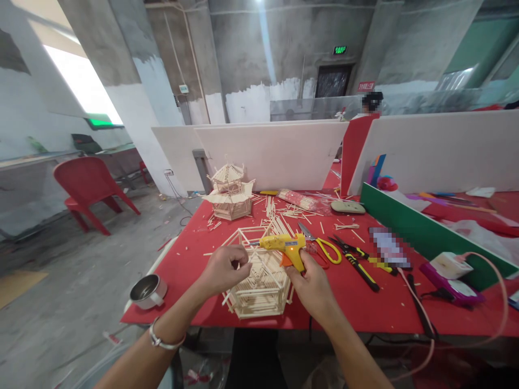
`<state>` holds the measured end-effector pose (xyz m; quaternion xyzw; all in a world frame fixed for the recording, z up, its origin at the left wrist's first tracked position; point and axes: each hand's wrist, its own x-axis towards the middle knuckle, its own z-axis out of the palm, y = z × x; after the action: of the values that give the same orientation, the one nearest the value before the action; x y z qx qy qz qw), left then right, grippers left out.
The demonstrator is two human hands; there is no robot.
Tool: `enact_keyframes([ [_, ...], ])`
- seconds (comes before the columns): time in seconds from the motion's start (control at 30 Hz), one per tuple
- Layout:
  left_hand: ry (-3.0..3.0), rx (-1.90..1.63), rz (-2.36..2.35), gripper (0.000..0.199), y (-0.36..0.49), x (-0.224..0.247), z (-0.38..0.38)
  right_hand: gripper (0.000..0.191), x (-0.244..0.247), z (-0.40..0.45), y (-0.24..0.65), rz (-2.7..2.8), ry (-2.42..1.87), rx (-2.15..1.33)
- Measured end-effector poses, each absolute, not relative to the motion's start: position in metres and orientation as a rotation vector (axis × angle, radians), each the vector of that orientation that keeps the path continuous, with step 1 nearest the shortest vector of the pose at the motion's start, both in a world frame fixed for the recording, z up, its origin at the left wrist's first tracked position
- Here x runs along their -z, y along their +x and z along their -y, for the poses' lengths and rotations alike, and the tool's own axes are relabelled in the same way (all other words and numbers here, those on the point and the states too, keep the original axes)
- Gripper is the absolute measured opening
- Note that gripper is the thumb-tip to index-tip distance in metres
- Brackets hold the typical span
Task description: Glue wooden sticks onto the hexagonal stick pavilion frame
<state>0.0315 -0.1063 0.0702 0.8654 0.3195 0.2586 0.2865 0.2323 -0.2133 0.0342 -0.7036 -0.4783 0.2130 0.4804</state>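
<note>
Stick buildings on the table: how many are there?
2. One pale, tiered wooden-stick pagoda stands back left on the red table; one pale, many-sided wooden-stick frame sits at the near edge, below the yellow glue gun. No others show.

- A metal mug with a handle, upright at the near left corner of the red surface.
- A pale oblong case towards the far edge, right of the middle.
- A phone, blurred out, in the right-hand part, near a long green board standing on its edge.
- A white block with a pink cable, next to a purple box, towards the near right corner.
- White panels upright along the far edge, a person's head showing beyond them.
- A red plastic chair on the grey floor, past the left edge.
- A lit green sign above a dark door.
</note>
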Motion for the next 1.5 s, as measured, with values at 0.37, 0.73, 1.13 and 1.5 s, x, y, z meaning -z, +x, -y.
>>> enact_keyframes([
  [0.37,2.305,-0.683,-0.849,0.026,0.0333,-0.0720,0.1073,0.047,-0.0364,0.2131,0.2325,1.165,-1.721,-0.517],
  [0.73,2.305,-0.693,-0.857,0.026,0.0331,-0.0725,0.1077,0.042,-0.0361,0.2133,0.2327,1.180,-1.715,-0.511],
  [1.13,2.311,-0.686,-0.860,0.026,0.0332,-0.0736,0.1083,0.041,-0.0369,0.2139,0.2325,1.171,-1.689,-0.521],
  [1.5,2.299,-0.690,-0.865,0.027,0.0336,-0.0741,0.1093,0.044,-0.0360,0.2133,0.2325,1.161,-1.682,-0.518],
])
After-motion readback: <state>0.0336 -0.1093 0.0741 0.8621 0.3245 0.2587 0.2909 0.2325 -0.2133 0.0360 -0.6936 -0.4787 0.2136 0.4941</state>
